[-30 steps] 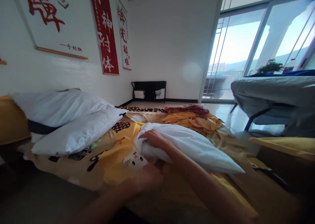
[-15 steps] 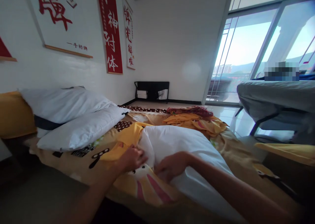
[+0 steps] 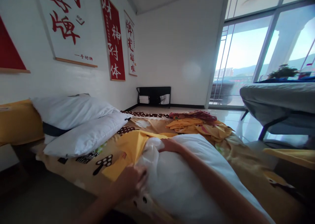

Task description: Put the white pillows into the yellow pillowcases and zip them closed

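Left hand (image 3: 130, 181), low centre of frame, pinches the edge of the yellow pillowcase (image 3: 131, 148); right hand (image 3: 169, 146), mid-frame, presses flat and open on the white pillow (image 3: 182, 178) lying on the bed (image 3: 81, 171). Best to hold the case mouth taut while feeding the corner in. Since a second ago the pillow has slid nearer, and the right hand has shifted farther up it.

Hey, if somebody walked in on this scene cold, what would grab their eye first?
Probably the big white pillow in the foreground on the bed, with the right hand pressed on its far end and the left hand gripping the yellow cartoon pillowcase at its near left edge. After that, the red calligraphy banner on the left wall and the bright glass doors at the right.
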Demonstrator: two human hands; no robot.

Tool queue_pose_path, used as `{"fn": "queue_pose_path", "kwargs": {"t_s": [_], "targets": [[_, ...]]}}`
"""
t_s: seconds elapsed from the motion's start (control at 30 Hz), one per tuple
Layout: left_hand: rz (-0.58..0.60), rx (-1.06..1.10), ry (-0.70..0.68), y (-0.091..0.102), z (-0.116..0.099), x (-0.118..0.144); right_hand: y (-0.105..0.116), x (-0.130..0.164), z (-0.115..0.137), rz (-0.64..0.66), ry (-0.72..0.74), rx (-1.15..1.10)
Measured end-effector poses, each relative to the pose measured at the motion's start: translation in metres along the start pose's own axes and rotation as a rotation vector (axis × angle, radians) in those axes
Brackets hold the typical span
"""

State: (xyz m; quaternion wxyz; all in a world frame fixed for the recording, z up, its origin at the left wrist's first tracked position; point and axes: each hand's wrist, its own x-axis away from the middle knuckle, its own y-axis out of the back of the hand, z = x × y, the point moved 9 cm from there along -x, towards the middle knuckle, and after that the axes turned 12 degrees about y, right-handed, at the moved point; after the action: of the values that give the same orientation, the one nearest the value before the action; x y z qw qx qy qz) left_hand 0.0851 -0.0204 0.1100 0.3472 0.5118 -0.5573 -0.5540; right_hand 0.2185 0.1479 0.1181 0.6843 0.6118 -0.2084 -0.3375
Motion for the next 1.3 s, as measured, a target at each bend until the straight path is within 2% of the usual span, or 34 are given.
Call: {"fn": "queue_pose_path", "kwargs": {"t_s": [0.1, 0.17, 0.23, 0.37, 0.5, 0.57, 0.67, 0.73, 0.8, 0.93, 1.03, 1.17, 1.3], "targets": [[-0.210, 0.094, 0.076, 0.021, 0.009, -0.027, 0.000, 0.011, 0.022, 0.007, 0.022, 0.051], [-0.343, -0.012, 0.117, 0.031, 0.011, -0.047, 0.007, 0.025, 0.040, -0.029, 0.019, 0.102], [-0.397, -0.155, 0.183, 0.037, 0.015, -0.067, 0.012, 0.043, 0.055, -0.064, 0.006, 0.149], [-0.401, -0.259, 0.232, 0.056, 0.020, -0.093, 0.020, 0.074, 0.080, -0.138, 0.017, 0.262], [-0.404, -0.263, 0.257, 0.076, 0.024, -0.102, 0.018, 0.081, 0.098, -0.102, 0.057, 0.335], [-0.360, -0.275, 0.271, 0.072, 0.027, -0.102, 0.017, 0.080, 0.104, -0.072, 0.064, 0.349], [-0.249, -0.293, 0.295, 0.052, 0.034, -0.095, 0.016, 0.078, 0.111, -0.053, 0.083, 0.368], [-0.217, -0.306, 0.331, 0.043, 0.042, -0.087, 0.013, 0.078, 0.113, -0.040, 0.100, 0.375], [-0.243, -0.326, 0.382, 0.043, 0.051, -0.082, 0.008, 0.078, 0.113, -0.018, 0.110, 0.383], [-0.326, -0.347, 0.458, 0.059, 0.062, -0.085, -0.005, 0.077, 0.117, 0.016, 0.132, 0.411], [-0.339, -0.326, 0.425, 0.071, 0.049, -0.094, -0.016, 0.073, 0.130, 0.011, 0.179, 0.408], [-0.343, -0.315, 0.323, 0.088, 0.013, -0.100, -0.032, 0.063, 0.157, 0.003, 0.221, 0.380], [-0.388, -0.323, 0.320, 0.096, -0.006, -0.104, -0.046, 0.056, 0.189, -0.002, 0.269, 0.381]]}}
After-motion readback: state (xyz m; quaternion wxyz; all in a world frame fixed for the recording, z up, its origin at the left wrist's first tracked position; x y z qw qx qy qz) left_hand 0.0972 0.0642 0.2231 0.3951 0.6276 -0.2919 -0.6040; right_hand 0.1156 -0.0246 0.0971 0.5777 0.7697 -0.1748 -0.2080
